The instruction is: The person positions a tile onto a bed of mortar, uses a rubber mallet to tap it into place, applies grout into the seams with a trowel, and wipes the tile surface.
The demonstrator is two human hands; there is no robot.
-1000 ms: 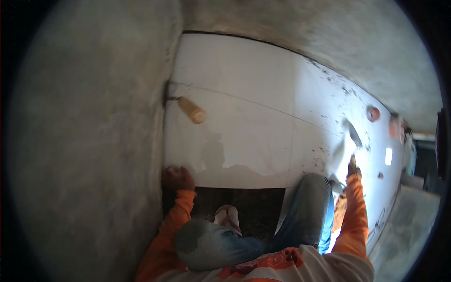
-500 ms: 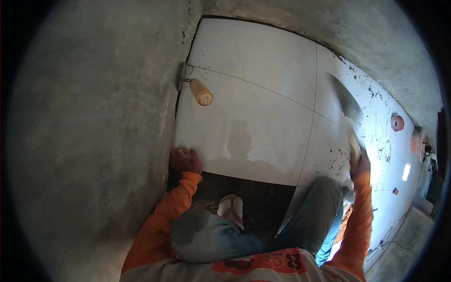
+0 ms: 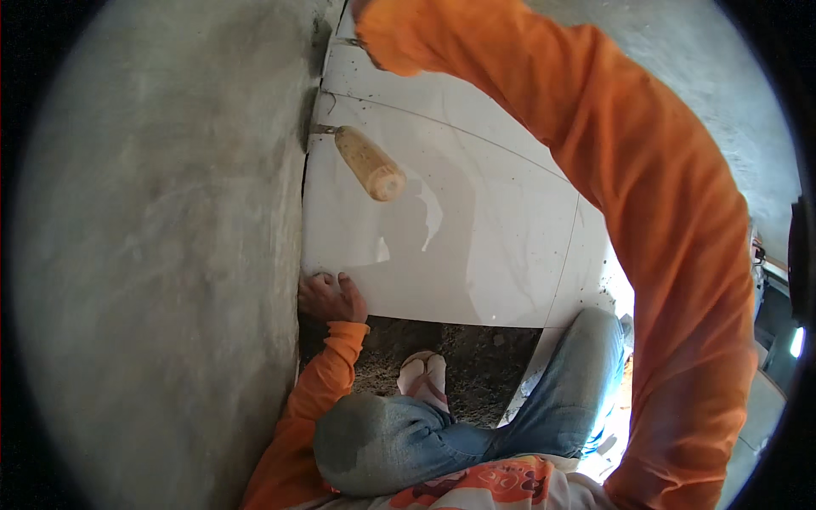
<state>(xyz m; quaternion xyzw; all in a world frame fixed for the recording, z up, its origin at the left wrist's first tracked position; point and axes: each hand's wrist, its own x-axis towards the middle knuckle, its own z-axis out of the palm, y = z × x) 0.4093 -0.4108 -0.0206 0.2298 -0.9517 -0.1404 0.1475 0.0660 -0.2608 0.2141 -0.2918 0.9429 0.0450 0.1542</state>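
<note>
My left hand (image 3: 331,297) rests on the near left corner of a large white floor tile (image 3: 484,246), beside the wall, its thumb and fingers apart. Across the far tiles reaches my right arm in an orange sleeve (image 3: 671,229). Only a sliver of my right hand (image 3: 360,17) shows at the top edge, its fingers hidden. A thin metal piece (image 3: 347,41) lies beside it; I cannot tell whether the hand holds it. Between my hands a trowel's wooden handle (image 3: 368,164) sticks out, its metal end at the gap along the wall.
A bare grey wall (image 3: 187,238) rises close on my left. Before my knees is a dark, rough bed of mortar or soil (image 3: 476,365), with my sandalled foot (image 3: 422,374) on it. Thin joints separate the white tiles.
My right hand has swung from the tiles on the right, where it held a blurred trowel, to the far left by the wall. My left hand stays on the tile corner.
</note>
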